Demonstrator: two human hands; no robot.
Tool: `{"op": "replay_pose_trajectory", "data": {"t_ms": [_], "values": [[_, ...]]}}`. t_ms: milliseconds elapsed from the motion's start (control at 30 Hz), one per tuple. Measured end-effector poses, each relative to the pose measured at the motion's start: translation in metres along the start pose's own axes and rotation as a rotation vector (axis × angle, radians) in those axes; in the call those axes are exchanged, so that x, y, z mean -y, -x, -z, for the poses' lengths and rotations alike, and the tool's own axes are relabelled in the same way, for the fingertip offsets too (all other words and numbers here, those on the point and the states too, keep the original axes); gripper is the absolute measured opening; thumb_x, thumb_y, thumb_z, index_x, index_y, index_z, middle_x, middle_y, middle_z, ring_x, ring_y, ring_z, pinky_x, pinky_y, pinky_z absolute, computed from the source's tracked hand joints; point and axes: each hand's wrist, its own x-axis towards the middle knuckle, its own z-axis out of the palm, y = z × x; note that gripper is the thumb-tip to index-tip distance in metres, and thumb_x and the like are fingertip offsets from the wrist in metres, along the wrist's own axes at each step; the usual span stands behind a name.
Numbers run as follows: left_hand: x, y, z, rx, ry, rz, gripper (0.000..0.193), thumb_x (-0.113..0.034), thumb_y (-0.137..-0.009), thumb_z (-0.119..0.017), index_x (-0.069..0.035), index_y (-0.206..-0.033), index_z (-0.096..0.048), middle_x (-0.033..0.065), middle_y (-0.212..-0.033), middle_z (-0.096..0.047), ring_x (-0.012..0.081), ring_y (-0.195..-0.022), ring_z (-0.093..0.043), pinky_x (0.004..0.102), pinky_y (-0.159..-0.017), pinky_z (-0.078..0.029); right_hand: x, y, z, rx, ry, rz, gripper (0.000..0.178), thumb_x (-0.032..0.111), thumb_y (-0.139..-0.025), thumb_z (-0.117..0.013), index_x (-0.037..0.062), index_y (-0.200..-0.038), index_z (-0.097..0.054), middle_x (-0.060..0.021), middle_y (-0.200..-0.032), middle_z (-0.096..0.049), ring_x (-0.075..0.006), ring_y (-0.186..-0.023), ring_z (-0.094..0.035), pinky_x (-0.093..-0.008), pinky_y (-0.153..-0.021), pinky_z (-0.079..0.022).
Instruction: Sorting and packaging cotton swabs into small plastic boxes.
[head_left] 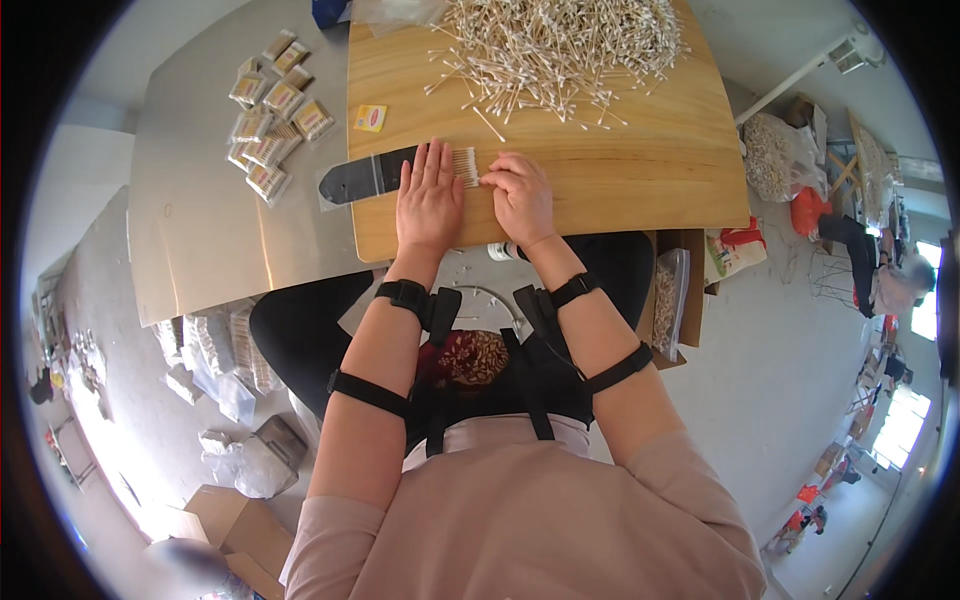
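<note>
My left hand (430, 200) lies flat, fingers stretched out together, on a dark flat strip with a rounded end (350, 182), which sits in a clear plastic sleeve. Past its fingers a row of cotton swabs (466, 166) lies side by side, white tips to the right; their other ends are hidden under the hand. My right hand (522, 195) is closed in a pinch at the tips of the row, with a swab end at its fingertips. A small yellow printed card (370, 118) rests on the wooden board (620, 185) beyond the left hand.
A large heap of loose cotton swabs (570, 50) covers the board's far part. Several filled small packs (270, 140) are piled on the metal tabletop (190, 230) at left. An open cardboard box (690, 300) stands below the board's right edge. Another person (890, 280) sits far right.
</note>
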Motion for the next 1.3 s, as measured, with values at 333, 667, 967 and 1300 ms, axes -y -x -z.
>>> {"op": "replay_pose_trajectory", "data": {"t_ms": [333, 667, 967, 1300], "values": [[0.0006, 0.0001, -0.0005, -0.025, 0.005, -0.01, 0.054, -0.032, -0.101, -0.04, -0.008, -0.15, -0.036, 0.0081, -0.157, -0.034, 0.0236, -0.146, -0.029, 0.0422, -0.12, -0.02, 0.0016, -0.0015, -0.0003, 0.011, 0.016, -0.017, 0.014, 0.001, -0.074, -0.061, 0.0112, -0.077, -0.071, -0.0029, -0.091, -0.063, -0.0266, -0.104, -0.06, -0.0402, -0.091, -0.047], [0.0001, -0.0001, 0.0003, -0.009, -0.009, -0.006, 0.054, -0.032, -0.102, -0.039, -0.009, -0.151, -0.035, 0.0078, -0.158, -0.032, 0.023, -0.146, -0.028, 0.0418, -0.12, -0.02, 0.0026, -0.003, 0.0013, 0.02, 0.033, 0.006, 0.018, 0.0, -0.073, -0.062, 0.0118, -0.081, -0.072, -0.0027, -0.091, -0.062, -0.0259, -0.102, -0.06, -0.0402, -0.09, -0.047], [0.0, 0.0005, 0.0013, -0.01, -0.007, -0.009, 0.054, -0.032, -0.102, -0.039, -0.009, -0.151, -0.034, 0.0078, -0.158, -0.032, 0.0232, -0.146, -0.028, 0.0415, -0.12, -0.019, 0.0057, -0.0036, 0.0018, 0.021, 0.04, -0.033, 0.02, 0.001, -0.074, -0.062, 0.012, -0.086, -0.073, -0.0028, -0.095, -0.061, -0.0256, -0.098, -0.059, -0.0392, -0.089, -0.046], [0.0006, 0.0007, -0.0006, -0.029, 0.014, -0.01, 0.054, -0.031, -0.101, -0.041, -0.008, -0.149, -0.037, 0.0087, -0.156, -0.034, 0.0237, -0.146, -0.029, 0.0427, -0.12, -0.02, 0.0084, -0.0049, 0.0021, 0.052, 0.052, -0.062, 0.026, 0.001, -0.075, -0.059, 0.0131, -0.093, -0.073, -0.0031, -0.097, -0.061, -0.0257, -0.097, -0.058, -0.0393, -0.088, -0.046]]}}
